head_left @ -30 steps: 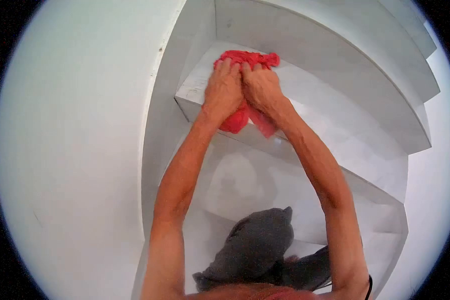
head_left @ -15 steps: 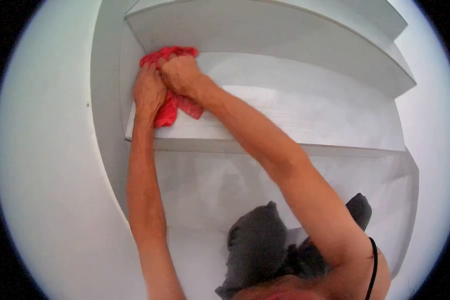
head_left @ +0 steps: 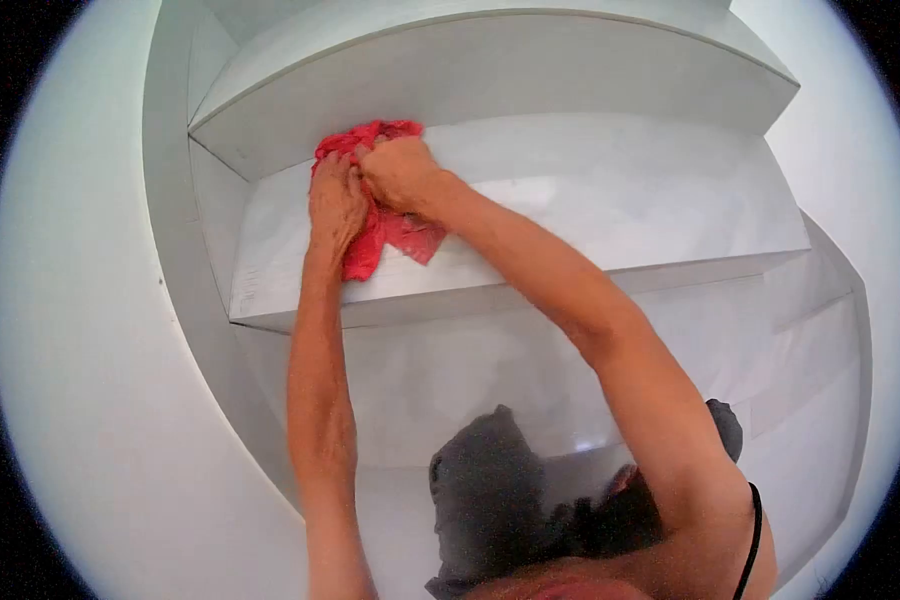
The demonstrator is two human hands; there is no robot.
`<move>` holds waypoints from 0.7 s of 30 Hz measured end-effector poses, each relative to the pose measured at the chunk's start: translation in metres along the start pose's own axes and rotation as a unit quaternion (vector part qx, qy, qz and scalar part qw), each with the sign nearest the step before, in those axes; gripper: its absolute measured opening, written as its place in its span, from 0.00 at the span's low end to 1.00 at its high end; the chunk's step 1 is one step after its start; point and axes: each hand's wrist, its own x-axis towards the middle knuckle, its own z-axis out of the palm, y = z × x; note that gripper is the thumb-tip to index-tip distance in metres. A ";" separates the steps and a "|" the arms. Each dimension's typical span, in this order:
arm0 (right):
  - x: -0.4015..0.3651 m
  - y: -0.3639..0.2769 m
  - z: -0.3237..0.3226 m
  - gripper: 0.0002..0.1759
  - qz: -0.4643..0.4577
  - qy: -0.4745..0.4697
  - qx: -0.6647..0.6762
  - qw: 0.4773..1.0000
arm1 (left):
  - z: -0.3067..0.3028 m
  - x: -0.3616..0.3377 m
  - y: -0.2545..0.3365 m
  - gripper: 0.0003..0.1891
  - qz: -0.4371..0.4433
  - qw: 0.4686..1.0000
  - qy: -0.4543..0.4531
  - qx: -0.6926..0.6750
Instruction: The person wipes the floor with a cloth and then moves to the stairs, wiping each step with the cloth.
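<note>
A crumpled red cloth (head_left: 365, 255) lies on the white stair tread (head_left: 610, 190), near its left end and against the riser behind. My left hand (head_left: 338, 203) presses on the cloth's left part, its fingers bent into the fabric. Beside it, almost touching, my right hand (head_left: 400, 172) is closed on the cloth's upper middle. Part of the cloth shows beyond both hands, and two loose flaps hang toward the tread's front edge.
Another step (head_left: 530, 75) rises behind the tread. A curved pale wall (head_left: 80, 300) runs down the left side. Below are a lower step (head_left: 450, 370) and my knees in dark trousers (head_left: 485, 480).
Both hands and the cloth have shifted right along the tread, away from its left corner. The view has tilted, showing more of that corner.
</note>
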 end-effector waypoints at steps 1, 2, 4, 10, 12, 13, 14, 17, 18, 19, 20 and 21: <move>-0.012 0.015 -0.007 0.15 0.005 0.002 0.001 1.000 | 0.009 0.000 0.021 0.21 0.013 1.000 0.005 -0.001; -0.024 0.029 -0.015 0.15 0.010 0.004 0.002 1.000 | 0.017 0.003 0.038 0.21 0.026 1.000 0.010 -0.002; -0.048 0.059 -0.025 0.13 0.024 0.027 -0.013 0.999 | 0.040 0.009 0.071 0.20 0.056 0.998 0.017 -0.007; -0.120 0.139 -0.081 0.14 0.066 -0.021 -0.017 0.997 | 0.079 0.029 0.183 0.14 0.142 0.990 0.017 0.007; -0.146 0.161 -0.095 0.16 0.078 -0.009 -0.032 0.996 | 0.094 0.034 0.220 0.15 0.118 0.993 0.003 -0.015; -0.162 0.173 -0.104 0.17 0.080 0.009 -0.032 0.996 | 0.087 0.036 0.247 0.14 0.131 0.991 -0.030 -0.024; -0.176 0.188 -0.111 0.16 0.099 0.014 -0.041 0.994 | 0.104 0.038 0.259 0.14 0.169 0.985 -0.010 -0.043; -0.226 0.220 -0.140 0.15 0.144 0.052 -0.072 0.986 | 0.139 0.045 0.320 0.16 0.177 0.981 -0.010 -0.082; -0.241 0.231 -0.151 0.16 0.168 0.041 -0.090 0.981 | 0.141 0.050 0.342 0.16 0.188 0.977 -0.037 -0.094; -0.256 0.242 -0.161 0.16 0.193 0.028 -0.107 0.975 | 0.150 0.052 0.363 0.16 0.196 0.973 -0.051 -0.106; -0.270 0.251 -0.170 0.16 0.217 0.017 -0.124 0.968 | 0.158 0.057 0.384 0.16 0.206 0.969 -0.063 -0.118; -0.283 0.255 -0.180 0.16 0.243 0.012 -0.136 0.960 | 0.170 0.060 0.402 0.16 0.215 0.965 -0.075 -0.129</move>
